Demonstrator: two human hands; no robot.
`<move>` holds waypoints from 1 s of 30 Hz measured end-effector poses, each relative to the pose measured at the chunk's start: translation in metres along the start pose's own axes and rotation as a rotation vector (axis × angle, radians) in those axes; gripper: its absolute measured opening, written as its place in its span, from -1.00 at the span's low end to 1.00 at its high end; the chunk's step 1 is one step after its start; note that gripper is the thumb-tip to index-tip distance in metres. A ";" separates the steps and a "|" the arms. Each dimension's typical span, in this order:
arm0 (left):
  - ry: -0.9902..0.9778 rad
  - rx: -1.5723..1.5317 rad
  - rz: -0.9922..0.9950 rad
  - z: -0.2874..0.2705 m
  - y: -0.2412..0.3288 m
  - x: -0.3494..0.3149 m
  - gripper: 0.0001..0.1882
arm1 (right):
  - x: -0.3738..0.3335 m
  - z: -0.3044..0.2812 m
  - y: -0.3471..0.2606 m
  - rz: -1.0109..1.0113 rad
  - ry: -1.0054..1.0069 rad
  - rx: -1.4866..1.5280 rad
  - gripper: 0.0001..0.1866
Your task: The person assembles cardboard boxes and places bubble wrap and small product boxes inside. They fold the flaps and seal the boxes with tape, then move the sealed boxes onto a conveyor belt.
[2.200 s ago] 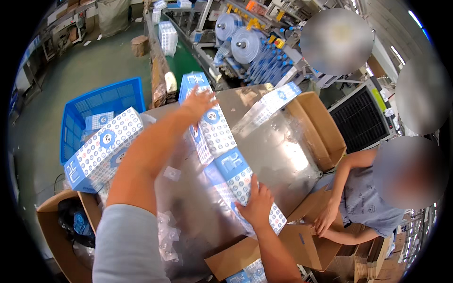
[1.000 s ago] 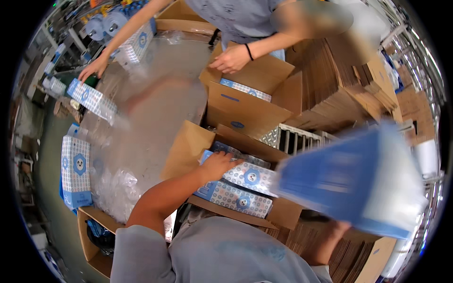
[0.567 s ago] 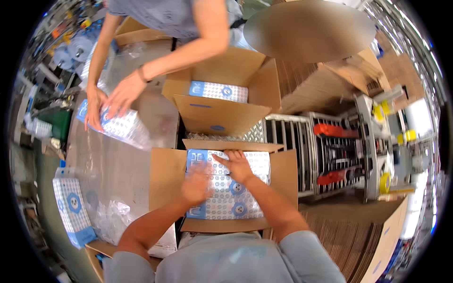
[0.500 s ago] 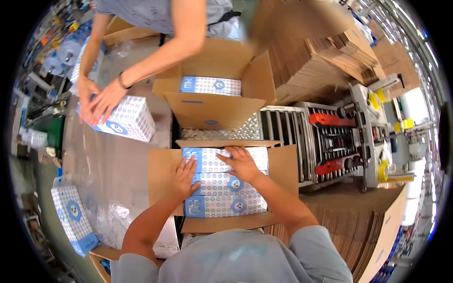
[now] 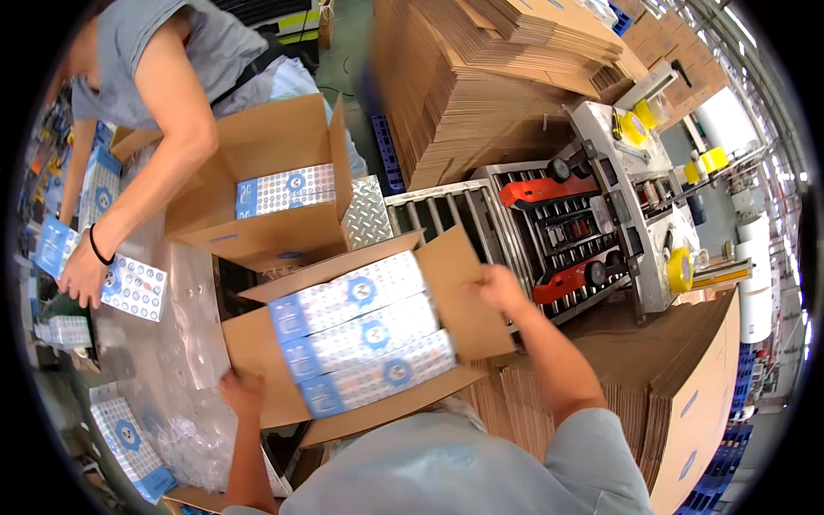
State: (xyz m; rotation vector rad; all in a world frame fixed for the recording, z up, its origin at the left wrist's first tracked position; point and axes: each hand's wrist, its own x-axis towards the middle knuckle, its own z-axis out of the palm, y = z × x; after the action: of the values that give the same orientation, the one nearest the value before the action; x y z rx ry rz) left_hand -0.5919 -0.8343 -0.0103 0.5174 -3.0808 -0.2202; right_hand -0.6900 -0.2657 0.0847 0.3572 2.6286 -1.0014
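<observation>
An open cardboard carton sits in front of me, turned at a slant. Inside lie three white boxes with a small dotted pattern and blue ends, side by side and level with the rim. My left hand is closed on the outer edge of the carton's left flap. At the opposite side, my right hand grips the edge of the right flap, its thumb and fingers closed round the board. The carton's underside is hidden.
Beyond it stands a second open carton with similar boxes. At the left, a co-worker's hand holds a patterned box. A roller conveyor with a red-sided taping machine is at right. Flat cardboard stacks rise behind.
My hands have left the boxes' tops and taken hold of the carton's side flaps. The carton has turned counterclockwise. My view has swung right, and the co-worker's box has shifted left.
</observation>
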 end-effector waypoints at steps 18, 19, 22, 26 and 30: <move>-0.288 -0.440 0.421 0.014 0.417 -0.056 0.08 | 0.095 -0.106 -0.110 -0.534 -0.074 0.049 -0.77; -0.234 -0.560 0.355 0.017 0.419 -0.060 0.09 | 0.110 -0.099 -0.111 -0.828 0.373 0.103 -0.76; -0.237 -0.891 0.220 0.045 0.421 -0.087 0.06 | 0.124 -0.070 -0.042 -0.712 0.777 -0.522 -0.65; -0.239 -1.112 0.104 0.078 0.415 -0.109 0.02 | 0.036 -0.011 0.071 -0.410 0.287 -0.681 -0.35; -0.257 -1.087 0.192 0.076 0.443 -0.098 -0.03 | 0.035 -0.027 0.094 -0.360 0.268 -0.621 -0.29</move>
State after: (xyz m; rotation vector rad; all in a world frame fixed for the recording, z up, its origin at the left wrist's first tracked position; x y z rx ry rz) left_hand -0.6450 -0.3772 -0.0226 0.1231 -2.5823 -1.8684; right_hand -0.6957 -0.1752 0.0347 -0.1443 3.1371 -0.1788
